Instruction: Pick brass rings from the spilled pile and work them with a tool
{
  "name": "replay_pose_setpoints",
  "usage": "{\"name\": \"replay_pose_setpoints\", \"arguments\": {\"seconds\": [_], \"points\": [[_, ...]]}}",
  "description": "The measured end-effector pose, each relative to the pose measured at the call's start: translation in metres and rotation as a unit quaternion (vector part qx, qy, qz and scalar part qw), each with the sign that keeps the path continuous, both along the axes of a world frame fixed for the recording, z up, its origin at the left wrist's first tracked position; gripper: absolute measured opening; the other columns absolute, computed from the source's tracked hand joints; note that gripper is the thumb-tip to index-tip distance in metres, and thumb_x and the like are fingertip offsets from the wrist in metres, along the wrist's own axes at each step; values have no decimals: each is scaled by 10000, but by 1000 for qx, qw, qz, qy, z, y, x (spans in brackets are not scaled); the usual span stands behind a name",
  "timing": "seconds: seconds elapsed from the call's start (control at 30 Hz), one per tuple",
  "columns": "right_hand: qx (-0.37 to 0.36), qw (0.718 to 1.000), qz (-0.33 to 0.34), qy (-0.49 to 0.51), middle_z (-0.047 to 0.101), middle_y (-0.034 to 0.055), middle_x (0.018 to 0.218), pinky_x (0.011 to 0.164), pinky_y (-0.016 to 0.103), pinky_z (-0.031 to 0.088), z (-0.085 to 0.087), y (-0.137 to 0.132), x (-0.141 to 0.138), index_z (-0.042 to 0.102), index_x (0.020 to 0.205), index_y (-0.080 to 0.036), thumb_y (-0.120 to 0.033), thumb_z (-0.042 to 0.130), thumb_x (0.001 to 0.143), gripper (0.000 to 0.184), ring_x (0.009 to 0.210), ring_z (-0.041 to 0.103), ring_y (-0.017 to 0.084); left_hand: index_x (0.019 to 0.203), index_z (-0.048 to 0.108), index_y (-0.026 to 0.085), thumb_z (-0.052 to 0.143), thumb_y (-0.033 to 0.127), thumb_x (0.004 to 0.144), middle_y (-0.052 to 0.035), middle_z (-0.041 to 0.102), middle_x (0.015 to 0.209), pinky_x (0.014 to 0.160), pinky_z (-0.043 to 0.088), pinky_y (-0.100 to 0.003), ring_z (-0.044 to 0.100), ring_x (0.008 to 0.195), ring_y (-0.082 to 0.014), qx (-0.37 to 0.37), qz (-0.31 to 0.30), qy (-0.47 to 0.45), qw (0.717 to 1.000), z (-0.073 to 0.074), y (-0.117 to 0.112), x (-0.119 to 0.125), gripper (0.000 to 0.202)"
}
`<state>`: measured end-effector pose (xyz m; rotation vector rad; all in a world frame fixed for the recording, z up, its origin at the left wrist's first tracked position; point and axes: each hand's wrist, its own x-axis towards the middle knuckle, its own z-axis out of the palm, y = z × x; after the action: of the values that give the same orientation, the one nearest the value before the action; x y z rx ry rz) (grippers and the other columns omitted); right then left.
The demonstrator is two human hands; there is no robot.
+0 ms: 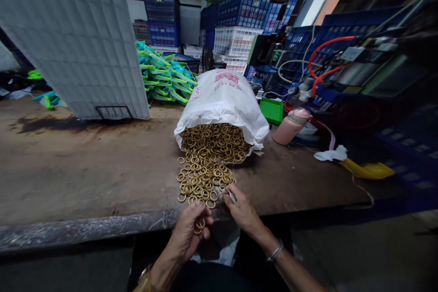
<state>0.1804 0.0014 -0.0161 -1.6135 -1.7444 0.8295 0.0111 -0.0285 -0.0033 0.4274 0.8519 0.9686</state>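
Observation:
Many brass-coloured rings (200, 173) spill from the mouth of a white woven sack (219, 96) lying on its side, forming a loose pile near the table's front edge. My left hand (190, 228), just in front of the pile, has its fingers curled around a few of these rings (199, 225). At the pile's right front edge is my right hand (242, 207), fingers closed on a small slim tool with a pale handle (232, 196). Its tip reaches toward the rings; the exact kind of tool is too small to tell.
A white ribbed panel (78, 41) stands on the brown table (85, 164) at left. Behind it lies a heap of green and blue plastic pieces (167, 75). A pink bottle (291, 127), a green tray (271, 110) and machinery with orange hoses (325, 50) are at right.

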Motion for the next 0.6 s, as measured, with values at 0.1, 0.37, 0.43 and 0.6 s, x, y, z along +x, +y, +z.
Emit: {"name": "replay_pose_setpoints", "arguments": {"seconds": [0.1, 0.37, 0.43, 0.6], "points": [[-9, 997, 36, 70, 497, -34, 671, 555, 210, 352, 6, -6, -24, 472, 774, -194, -315, 405, 800, 141, 602, 449, 103, 843, 485, 172, 643, 419, 670, 17, 535, 674, 340, 326, -144, 488, 503, -83, 42, 19, 58, 997, -3, -1, 1, 340], [-66, 983, 77, 155, 453, -47, 642, 576, 217, 344, 10, -7, -49, 463, 738, -186, -350, 436, 808, 180, 607, 419, 96, 685, 473, 169, 558, 511, 712, 81, 390, 492, 346, 221, -146, 281, 362, -26, 103, 25, 200, 974, -3, 0, -10, 353], [-71, 982, 67, 159, 440, -49, 635, 579, 217, 340, 8, -7, -50, 454, 714, -187, -379, 428, 814, 218, 609, 404, 95, 663, 484, 161, 573, 488, 711, 72, 390, 501, 366, 230, -150, 299, 392, -31, 131, 23, 225, 965, -2, 0, -11, 342], [-74, 986, 44, 142, 426, -56, 627, 574, 215, 332, 6, -6, -50, 448, 694, -191, -405, 428, 811, 245, 602, 386, 94, 688, 438, 181, 518, 482, 755, 82, 395, 489, 344, 197, -150, 265, 357, -28, 107, -31, 174, 979, -4, -1, -10, 319]]}}
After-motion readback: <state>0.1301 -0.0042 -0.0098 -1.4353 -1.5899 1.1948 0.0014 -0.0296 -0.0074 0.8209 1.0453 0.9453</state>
